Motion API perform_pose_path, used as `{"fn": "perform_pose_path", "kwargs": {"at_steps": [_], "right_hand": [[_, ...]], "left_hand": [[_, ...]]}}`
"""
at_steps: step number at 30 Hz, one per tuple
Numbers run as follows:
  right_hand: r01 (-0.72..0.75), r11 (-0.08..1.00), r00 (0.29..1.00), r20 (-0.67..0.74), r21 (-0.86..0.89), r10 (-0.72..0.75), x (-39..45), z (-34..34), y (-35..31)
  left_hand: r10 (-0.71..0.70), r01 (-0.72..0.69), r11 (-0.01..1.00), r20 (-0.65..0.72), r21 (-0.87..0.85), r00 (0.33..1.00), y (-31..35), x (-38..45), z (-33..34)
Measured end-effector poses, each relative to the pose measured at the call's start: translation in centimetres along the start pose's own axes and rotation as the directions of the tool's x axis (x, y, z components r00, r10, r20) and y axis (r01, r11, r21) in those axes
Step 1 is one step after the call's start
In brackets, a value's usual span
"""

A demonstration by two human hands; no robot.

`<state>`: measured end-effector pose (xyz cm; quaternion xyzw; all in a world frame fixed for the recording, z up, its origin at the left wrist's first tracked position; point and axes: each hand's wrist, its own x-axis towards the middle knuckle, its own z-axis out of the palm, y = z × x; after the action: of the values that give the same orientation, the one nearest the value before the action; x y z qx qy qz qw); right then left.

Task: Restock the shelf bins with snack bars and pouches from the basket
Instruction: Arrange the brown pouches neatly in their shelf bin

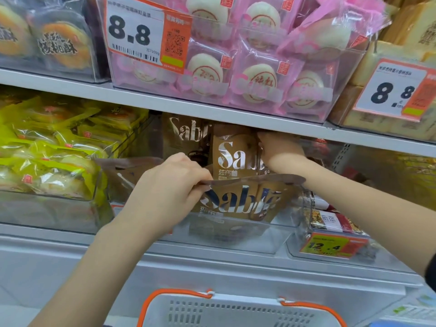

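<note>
Mid-restock: left hand [174, 185] pinches front brown pouch [245, 201] in clear bin [278, 237]; right hand [280, 147] grips rear pouch [233, 154]. Basket [236, 310] contents hidden, remainder unknown.

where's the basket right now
In the head view, the white basket with orange handles sits at the bottom centre, below the shelf bins and between the person's forearms.

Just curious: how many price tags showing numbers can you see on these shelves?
3: an 8.8 tag on the pink bun bin, another 8.8 tag upper right, and a yellow 12.4 tag lower right. Others may be hidden behind the arms.
</note>
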<state>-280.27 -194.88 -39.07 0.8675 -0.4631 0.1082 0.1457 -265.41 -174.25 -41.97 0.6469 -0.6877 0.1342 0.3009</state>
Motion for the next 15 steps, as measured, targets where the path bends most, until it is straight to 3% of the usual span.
{"fn": "perform_pose_path", "kwargs": {"at_steps": [7, 11, 15], "right_hand": [[0.024, 0.995, 0.999, -0.041, 0.093, -0.020, -0.3, -0.1, 0.4], [0.107, 0.994, 0.993, -0.053, -0.009, -0.107, -0.3, 0.3, 1.1], [0.086, 0.984, 0.996, -0.048, 0.156, -0.079, 0.3, 0.3, 2.3]], "left_hand": [[0.034, -0.034, 0.996, -0.004, 0.087, 0.999, -0.2, 0.6, 0.3], [0.051, -0.048, 0.992, -0.023, 0.114, 0.998, -0.1, 0.2, 0.3], [0.047, -0.045, 0.991, -0.018, 0.127, 0.999, 0.0, 0.2, 0.4]]}}
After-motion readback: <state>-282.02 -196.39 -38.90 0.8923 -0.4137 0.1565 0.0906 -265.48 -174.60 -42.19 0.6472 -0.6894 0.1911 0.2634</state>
